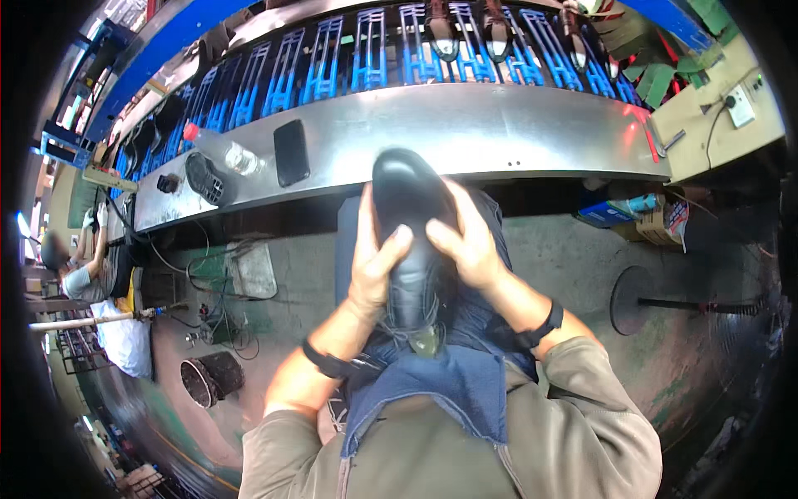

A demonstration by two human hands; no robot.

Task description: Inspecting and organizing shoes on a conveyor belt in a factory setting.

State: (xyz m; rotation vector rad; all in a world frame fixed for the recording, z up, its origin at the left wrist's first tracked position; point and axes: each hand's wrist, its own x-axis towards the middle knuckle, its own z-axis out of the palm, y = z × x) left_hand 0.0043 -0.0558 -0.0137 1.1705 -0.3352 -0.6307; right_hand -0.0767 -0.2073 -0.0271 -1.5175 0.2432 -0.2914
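A black leather shoe [406,191] is held over my lap, its rounded toe pointing away from me toward the bench. My left hand [376,262] grips its left side, thumb laid on the upper. On the other side my right hand [472,241] wraps around it, with that thumb also pressing on top. Laces show loosely near the ankle end, where a greenish piece [426,341] sticks out at the heel. Beneath the shoe lies a dark blue apron [432,387]. The fingers under the shoe are hidden.
Ahead runs a metal bench [465,125] carrying a dark phone [291,153], a clear bottle [233,154] and a black sole-like piece [204,177]. Behind it stand blue racks [368,50] with several shoes. A bucket [212,378] and a person [83,274] are left; boxes [657,223] lie right.
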